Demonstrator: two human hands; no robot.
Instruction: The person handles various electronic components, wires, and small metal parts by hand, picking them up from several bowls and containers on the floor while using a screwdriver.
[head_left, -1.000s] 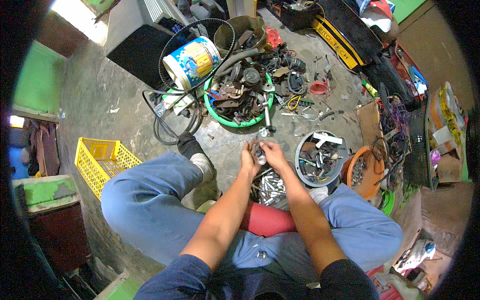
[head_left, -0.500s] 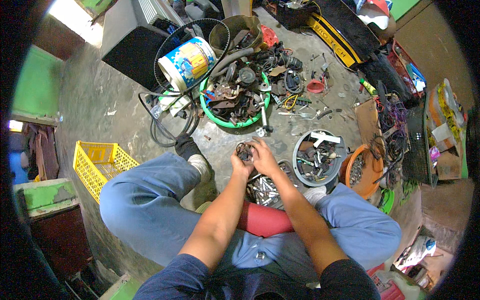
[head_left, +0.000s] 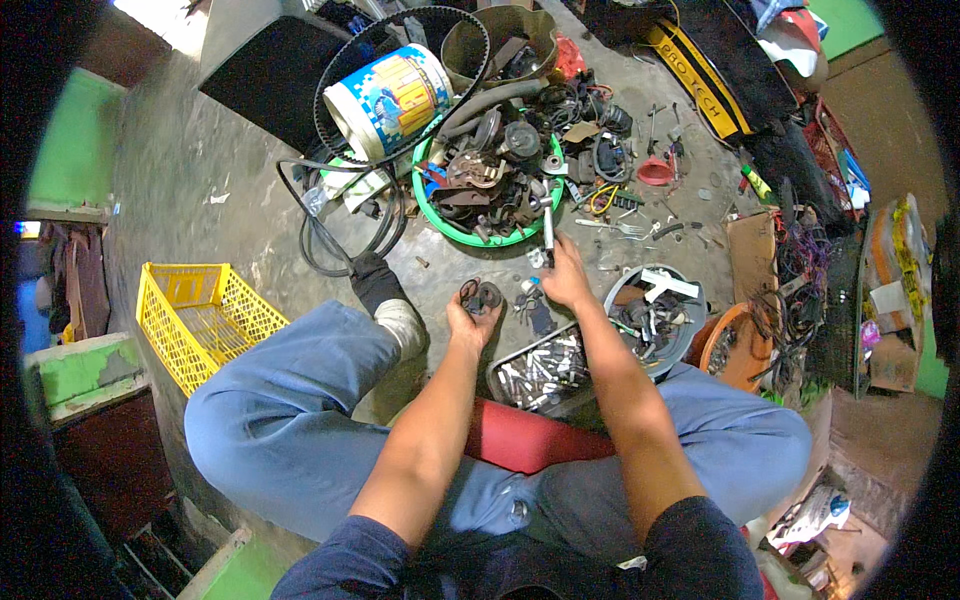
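Note:
My left hand is closed around a small dark part with a black loop, held low over the floor. Farther forward, my right hand has its fingers curled on the lower end of a long silver metal part beside the green basin of dark, greasy parts. Below both hands, a tray holds many small silver pieces. A few small parts lie between the hands, and a grey tub of mixed parts stands by my right forearm.
A yellow crate stands at left. Black belts and hoses lie around a white bucket upstage. An orange tub, tangled wires and a black-and-yellow case line the right. My bent legs frame the work area.
My hands were together at the middle and have separated. The right moved forward to the silver part by the green basin; the left stayed back with the dark part.

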